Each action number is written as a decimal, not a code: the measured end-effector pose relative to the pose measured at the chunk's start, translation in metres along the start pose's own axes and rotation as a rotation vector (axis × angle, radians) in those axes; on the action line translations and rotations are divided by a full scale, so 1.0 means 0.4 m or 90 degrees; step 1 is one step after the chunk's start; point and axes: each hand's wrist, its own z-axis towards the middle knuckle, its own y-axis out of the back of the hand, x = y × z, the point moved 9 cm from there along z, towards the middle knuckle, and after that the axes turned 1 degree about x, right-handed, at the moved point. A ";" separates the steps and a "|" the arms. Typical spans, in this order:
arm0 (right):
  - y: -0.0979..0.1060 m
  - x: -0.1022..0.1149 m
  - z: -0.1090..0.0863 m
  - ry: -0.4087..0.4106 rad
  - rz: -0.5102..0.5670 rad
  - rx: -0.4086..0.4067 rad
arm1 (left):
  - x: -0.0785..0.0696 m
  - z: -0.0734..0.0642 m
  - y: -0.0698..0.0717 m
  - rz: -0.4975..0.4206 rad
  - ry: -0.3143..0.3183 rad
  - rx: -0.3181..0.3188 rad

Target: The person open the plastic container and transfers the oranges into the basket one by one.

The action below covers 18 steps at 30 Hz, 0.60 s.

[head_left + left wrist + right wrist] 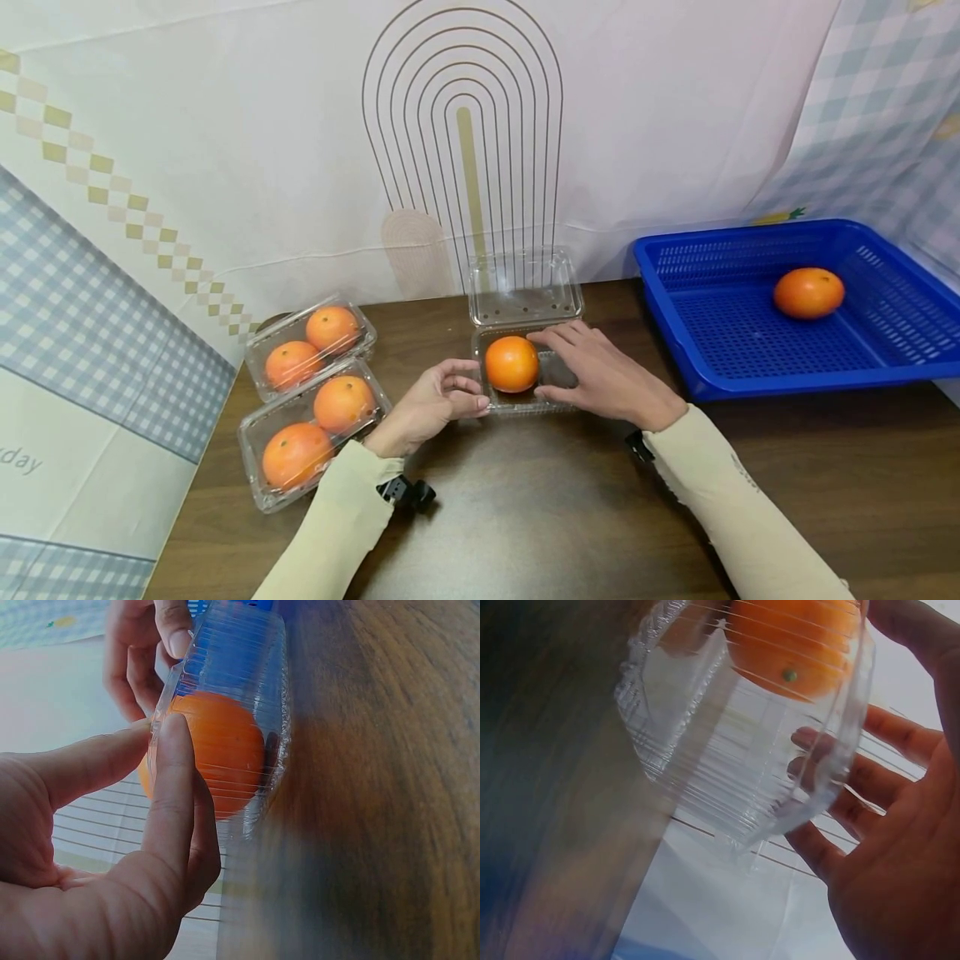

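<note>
An orange (512, 364) sits in the left half of a clear plastic clamshell box (525, 407), whose lid (528, 287) stands raised at the back. My left hand (435, 400) pinches the box's left rim between thumb and finger; the left wrist view shows the fingertips (176, 731) on either side of that rim. My right hand (600, 371) reaches over the box's right half, its fingers loosely spread beside the orange. In the right wrist view, the relaxed fingers (877, 776) extend over the rim, with a gap below the orange.
To the left lie two clear boxes, the rear one (258, 367) and the front one (251, 467), each holding two oranges. A blue basket (675, 350) with a single orange (808, 293) stands at the right. Behind the brown table (525, 517) rises a patterned cloth (300, 167).
</note>
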 end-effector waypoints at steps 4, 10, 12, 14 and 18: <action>-0.009 0.001 0.004 -0.001 -0.003 0.001 | 0.000 0.001 0.000 0.001 0.002 -0.002; -0.022 0.001 0.007 -0.004 -0.026 -0.006 | 0.000 0.001 0.001 -0.001 0.001 -0.008; -0.025 0.001 0.007 -0.009 -0.028 -0.008 | 0.001 0.001 0.000 0.001 0.002 -0.008; -0.027 0.001 0.006 -0.014 -0.026 -0.010 | 0.002 0.001 -0.001 0.005 0.004 -0.007; -0.031 0.001 0.007 -0.025 -0.023 -0.009 | 0.000 -0.001 -0.001 0.013 0.004 -0.005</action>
